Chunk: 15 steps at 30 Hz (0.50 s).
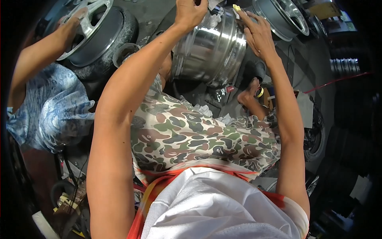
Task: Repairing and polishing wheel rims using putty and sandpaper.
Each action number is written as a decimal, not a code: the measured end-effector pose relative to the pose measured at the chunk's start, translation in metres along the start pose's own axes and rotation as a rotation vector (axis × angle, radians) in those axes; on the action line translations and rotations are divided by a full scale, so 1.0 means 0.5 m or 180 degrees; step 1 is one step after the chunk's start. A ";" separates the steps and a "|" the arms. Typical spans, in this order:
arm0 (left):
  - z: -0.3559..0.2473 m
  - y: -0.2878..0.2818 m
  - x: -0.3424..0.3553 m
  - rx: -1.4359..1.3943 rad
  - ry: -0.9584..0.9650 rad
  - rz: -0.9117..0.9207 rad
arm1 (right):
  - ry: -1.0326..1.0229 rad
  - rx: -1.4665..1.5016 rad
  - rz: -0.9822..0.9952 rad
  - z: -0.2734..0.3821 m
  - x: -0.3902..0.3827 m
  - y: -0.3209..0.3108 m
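A shiny silver wheel rim lies on its side between my legs, its barrel facing me. My left hand is at the rim's upper left, fingers curled and partly cut off by the top edge; what they hold, if anything, is hidden. Beside it is a white scrap, and whitish wet-looking residue sits on the metal. My right hand rests along the rim's right edge with fingers stretched out. A small yellow piece shows at its fingertips; I cannot tell whether it is gripped.
At left, another person's hand touches a spoked wheel above a tyre. A second silver rim stands at upper right. A red cord crosses the right side. Near my bare foot lies a cardboard box.
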<state>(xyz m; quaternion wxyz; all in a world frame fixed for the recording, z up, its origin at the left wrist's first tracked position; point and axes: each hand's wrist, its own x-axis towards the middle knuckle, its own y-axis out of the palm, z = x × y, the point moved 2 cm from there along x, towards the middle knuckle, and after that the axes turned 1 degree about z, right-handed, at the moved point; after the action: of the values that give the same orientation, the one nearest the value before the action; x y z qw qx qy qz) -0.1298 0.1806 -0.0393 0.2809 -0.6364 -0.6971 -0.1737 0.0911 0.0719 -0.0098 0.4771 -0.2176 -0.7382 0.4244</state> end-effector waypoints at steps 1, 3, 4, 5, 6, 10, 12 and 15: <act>0.002 0.001 0.000 -0.0074 -0.0041 -0.0004 | -0.0120 -0.0225 -0.0135 0.006 -0.005 -0.005; 0.007 -0.001 -0.001 -0.0066 -0.0099 0.0019 | 0.0003 -0.0041 0.0054 0.019 -0.020 -0.015; 0.010 -0.002 -0.002 -0.0058 -0.0150 0.0053 | 0.0137 0.0140 0.0237 0.023 -0.024 -0.016; 0.010 -0.003 -0.003 -0.0063 -0.0152 0.0045 | 0.0129 0.0135 0.0240 0.024 -0.025 -0.021; 0.010 -0.003 -0.003 -0.0034 -0.0114 0.0036 | 0.0214 0.0219 0.0195 0.024 -0.024 -0.026; 0.007 0.004 -0.003 -0.0186 -0.0144 0.0037 | 0.0181 0.0166 0.0046 -0.008 -0.008 -0.010; 0.008 0.005 -0.005 -0.0194 -0.0151 0.0032 | 0.0228 0.0096 0.0113 -0.008 -0.001 0.000; 0.007 0.006 -0.006 -0.0152 -0.0139 0.0020 | 0.0245 -0.0044 0.0170 0.000 -0.001 -0.003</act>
<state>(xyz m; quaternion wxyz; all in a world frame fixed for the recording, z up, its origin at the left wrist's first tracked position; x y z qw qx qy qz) -0.1271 0.1810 -0.0444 0.2508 -0.6488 -0.6967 -0.1754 0.0912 0.0709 -0.0089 0.4921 -0.2567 -0.7161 0.4233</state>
